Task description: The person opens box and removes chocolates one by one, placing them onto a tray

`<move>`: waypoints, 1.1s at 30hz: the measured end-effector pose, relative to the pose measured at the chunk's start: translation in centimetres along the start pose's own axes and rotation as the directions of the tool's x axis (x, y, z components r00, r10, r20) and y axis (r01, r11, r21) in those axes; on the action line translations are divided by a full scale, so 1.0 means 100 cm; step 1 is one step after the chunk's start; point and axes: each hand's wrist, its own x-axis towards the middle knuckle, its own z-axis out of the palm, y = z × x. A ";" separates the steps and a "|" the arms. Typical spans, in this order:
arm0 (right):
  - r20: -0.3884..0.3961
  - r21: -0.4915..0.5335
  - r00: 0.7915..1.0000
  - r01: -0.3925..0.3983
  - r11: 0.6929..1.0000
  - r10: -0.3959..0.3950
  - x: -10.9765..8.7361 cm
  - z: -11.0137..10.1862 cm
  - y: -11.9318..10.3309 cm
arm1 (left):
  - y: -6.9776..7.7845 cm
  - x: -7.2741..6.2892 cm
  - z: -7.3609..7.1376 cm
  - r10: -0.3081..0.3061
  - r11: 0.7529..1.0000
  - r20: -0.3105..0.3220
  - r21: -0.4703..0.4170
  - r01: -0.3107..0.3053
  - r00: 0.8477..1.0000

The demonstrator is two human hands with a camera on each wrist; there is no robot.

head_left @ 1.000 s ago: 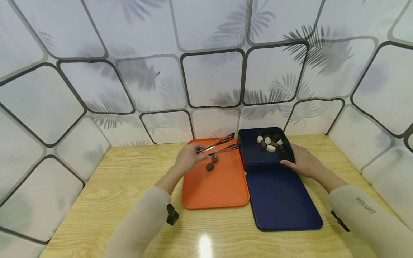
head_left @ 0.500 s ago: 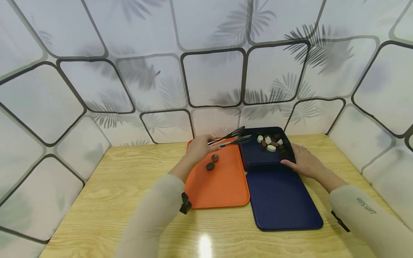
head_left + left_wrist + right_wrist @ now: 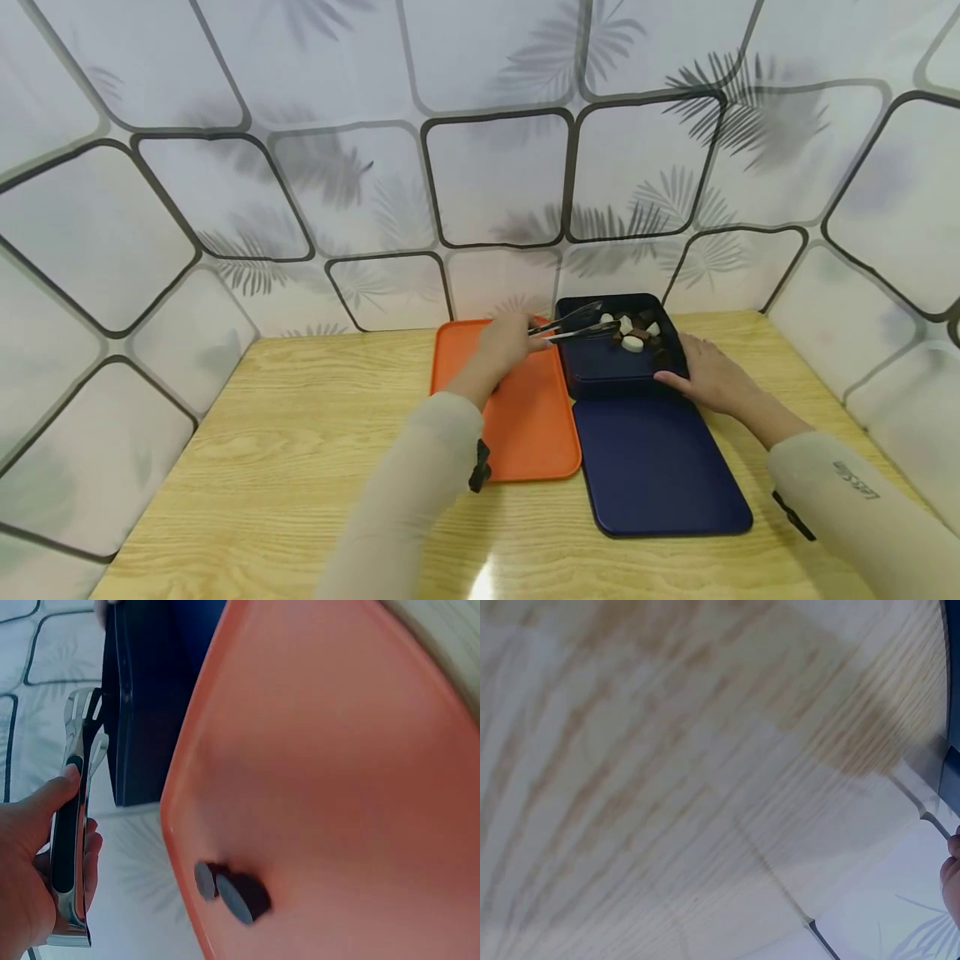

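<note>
My left hand (image 3: 506,337) grips a pair of metal tongs (image 3: 67,840) over the right rim of the orange tray (image 3: 532,437). The parted tong ends reach over the dark blue box (image 3: 611,388), close to the white and brown chocolate-like pieces (image 3: 632,343) inside it; nothing shows between the ends. My right hand (image 3: 712,379) rests against the box's right side, its thumb along the front corner. Two dark brown pieces (image 3: 244,898) lie on the tray in the left wrist view, mostly hidden by my left arm in the head view.
A flat dark blue lid (image 3: 663,475) lies directly in front of the box, beside the tray. All stand on a light wood table (image 3: 300,433). A patterned fabric wall (image 3: 495,183) rises close behind the box and tray.
My left hand has moved right with the tongs, from above the two pieces on the tray to the box, bringing the tong ends over its inside. The right hand stays at the box.
</note>
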 end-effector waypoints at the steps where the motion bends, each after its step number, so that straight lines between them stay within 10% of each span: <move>1: 0.000 -0.002 1.000 0.001 1.000 -0.001 0.000 0.000 0.000 | 0.004 0.001 0.003 -0.003 1.000 -0.004 0.004 0.003 1.000; 12: -0.005 -0.009 1.000 0.005 1.000 -0.005 -0.001 -0.001 0.003 | 0.045 0.003 0.037 -0.060 0.982 -0.091 0.172 0.075 0.994; 33: 0.002 -0.047 1.000 0.002 0.999 -0.002 0.003 0.000 0.003 | 0.058 0.011 0.053 -0.018 0.950 -0.123 0.307 0.055 0.992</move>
